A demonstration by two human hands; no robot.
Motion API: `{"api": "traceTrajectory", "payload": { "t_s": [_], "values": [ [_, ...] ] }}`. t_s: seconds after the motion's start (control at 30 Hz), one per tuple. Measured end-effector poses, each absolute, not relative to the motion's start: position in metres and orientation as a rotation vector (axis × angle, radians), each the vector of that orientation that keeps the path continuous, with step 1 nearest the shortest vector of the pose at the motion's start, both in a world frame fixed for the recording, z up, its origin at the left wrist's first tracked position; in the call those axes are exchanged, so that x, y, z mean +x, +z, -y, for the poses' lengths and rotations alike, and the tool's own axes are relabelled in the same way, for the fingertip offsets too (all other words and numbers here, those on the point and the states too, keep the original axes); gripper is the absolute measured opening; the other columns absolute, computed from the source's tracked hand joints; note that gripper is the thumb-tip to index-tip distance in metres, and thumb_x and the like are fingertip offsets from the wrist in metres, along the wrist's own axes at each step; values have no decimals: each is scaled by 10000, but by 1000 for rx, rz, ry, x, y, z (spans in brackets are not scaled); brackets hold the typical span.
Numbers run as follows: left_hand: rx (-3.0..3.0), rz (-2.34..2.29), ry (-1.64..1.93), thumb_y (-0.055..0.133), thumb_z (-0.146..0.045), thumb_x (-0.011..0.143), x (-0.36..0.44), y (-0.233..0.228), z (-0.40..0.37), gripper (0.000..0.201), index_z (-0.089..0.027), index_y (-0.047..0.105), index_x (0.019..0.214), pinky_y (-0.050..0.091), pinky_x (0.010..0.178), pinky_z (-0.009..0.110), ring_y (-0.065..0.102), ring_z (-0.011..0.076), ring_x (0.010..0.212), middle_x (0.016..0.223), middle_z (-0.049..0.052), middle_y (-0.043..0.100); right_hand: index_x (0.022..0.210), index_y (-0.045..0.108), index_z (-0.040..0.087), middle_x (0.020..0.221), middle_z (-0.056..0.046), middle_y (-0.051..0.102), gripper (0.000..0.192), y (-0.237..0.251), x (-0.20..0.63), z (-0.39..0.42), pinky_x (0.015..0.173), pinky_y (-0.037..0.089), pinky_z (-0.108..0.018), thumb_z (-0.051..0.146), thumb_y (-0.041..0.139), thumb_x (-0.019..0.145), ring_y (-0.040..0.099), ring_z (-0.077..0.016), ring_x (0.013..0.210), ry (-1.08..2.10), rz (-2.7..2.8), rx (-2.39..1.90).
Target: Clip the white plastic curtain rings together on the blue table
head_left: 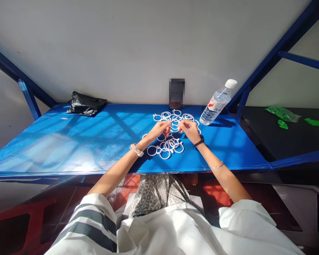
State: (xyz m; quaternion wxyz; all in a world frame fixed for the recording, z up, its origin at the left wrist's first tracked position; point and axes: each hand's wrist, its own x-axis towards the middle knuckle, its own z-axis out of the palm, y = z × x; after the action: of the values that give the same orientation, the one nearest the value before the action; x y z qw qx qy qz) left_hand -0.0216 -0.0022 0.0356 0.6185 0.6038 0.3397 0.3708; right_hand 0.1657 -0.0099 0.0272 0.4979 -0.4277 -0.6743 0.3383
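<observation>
Pinching a white plastic ring (174,124) between them, the left hand (159,130) and right hand (190,129) meet just above the blue table (95,141), fingers drawn narrow onto the ring's rim from either side. The step in hand looks like working one ring, perhaps snapping it or linking it; which one cannot be told at this size. Next it likely calls for a firm, steady squeeze without letting it spring away. A near pile of rings (167,147) lies under the wrists, a far pile of rings (175,116) beyond the hands. A water bottle (218,102) leans to the right, a black bag (85,103) sits far left.
</observation>
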Motion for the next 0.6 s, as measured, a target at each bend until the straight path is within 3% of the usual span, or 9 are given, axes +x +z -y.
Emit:
{"api": "traceTrajectory", "payload": {
  "t_s": [0.6],
  "values": [
    [1422,-827,830,511,-448,854,-21,35,2,413,-145,496,573,423,514,206,489,77,470,519,8,537,606,537,208,610,-14,604,410,32,165,15,567,503,-321,535,556,853,578,-163,560,899,1700,-998]
  ]
}}
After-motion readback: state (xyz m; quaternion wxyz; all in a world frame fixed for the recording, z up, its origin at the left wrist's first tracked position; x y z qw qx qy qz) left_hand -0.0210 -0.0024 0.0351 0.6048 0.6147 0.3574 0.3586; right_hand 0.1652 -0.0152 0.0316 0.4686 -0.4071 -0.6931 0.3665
